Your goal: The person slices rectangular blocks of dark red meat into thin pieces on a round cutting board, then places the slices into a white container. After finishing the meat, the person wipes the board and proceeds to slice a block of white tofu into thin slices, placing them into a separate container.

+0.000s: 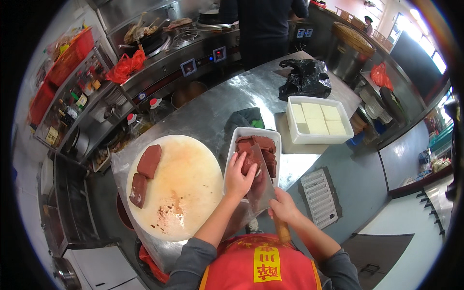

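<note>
My right hand (pixel 284 206) grips a cleaver (pixel 261 185) with a wooden handle, its broad blade slanting over a white plastic container (pixel 278 152). My left hand (pixel 240 177) rests with spread fingers on dark red slices, beside the blade. More dark red pieces (pixel 266 143), which look like blood curd, fill the far part of that container. On the round cutting board (pixel 192 170) to the left lie two dark red blocks (pixel 149 161), end to end near its left edge. Small dark crumbs and a wet stain mark the board's near part. The blade hides part of the container.
A container of tofu blocks (pixel 320 117) stands on the steel table (pixel 217 98) at the right, with a black plastic bag (pixel 306 78) behind it. A dark cloth (pixel 244 117) lies behind the nearer container. Beyond the table, a person (pixel 264 29) stands at the stove. A drain grate (pixel 319 197) is in the floor.
</note>
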The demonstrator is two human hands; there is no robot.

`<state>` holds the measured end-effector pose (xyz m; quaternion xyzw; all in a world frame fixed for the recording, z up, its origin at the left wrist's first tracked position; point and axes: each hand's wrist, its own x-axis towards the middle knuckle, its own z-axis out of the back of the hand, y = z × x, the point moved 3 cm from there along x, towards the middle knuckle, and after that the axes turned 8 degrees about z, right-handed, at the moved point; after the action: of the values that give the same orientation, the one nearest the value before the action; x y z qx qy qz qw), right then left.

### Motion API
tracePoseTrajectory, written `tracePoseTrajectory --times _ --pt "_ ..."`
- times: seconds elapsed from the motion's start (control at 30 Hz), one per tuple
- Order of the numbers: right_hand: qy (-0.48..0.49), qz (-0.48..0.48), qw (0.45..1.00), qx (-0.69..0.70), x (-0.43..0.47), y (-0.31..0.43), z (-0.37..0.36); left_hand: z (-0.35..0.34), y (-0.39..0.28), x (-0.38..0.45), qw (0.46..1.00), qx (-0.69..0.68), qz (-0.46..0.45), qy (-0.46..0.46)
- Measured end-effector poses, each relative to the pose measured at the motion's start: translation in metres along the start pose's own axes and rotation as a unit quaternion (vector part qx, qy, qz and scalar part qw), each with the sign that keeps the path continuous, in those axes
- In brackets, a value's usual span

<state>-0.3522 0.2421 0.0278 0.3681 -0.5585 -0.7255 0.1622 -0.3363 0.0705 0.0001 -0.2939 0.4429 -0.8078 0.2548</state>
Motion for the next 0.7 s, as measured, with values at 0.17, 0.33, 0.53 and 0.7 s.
tracePoseTrajectory --times 0.17,0.33,0.53,0.7 --pt "0.042 0.020 0.999 -0.027 0.014 -0.007 0.012 -0.011 0.001 -0.010 0.976 0.187 -0.113 0.008" --pt "0.035 0.006 0.999 -0.036 -0.009 0.009 0.041 -0.012 0.014 -0.003 0.959 0.273 -0.076 0.012" --pt "-0.069 0.059 0.995 -0.034 -0.053 0.018 0.085 0.038 -0.001 -0.010 0.976 0.205 -0.068 -0.040" --pt "-0.139 0.106 0.980 0.098 -0.055 0.013 0.072 0.207 0.043 0.016 0.954 0.232 0.004 -0.191"
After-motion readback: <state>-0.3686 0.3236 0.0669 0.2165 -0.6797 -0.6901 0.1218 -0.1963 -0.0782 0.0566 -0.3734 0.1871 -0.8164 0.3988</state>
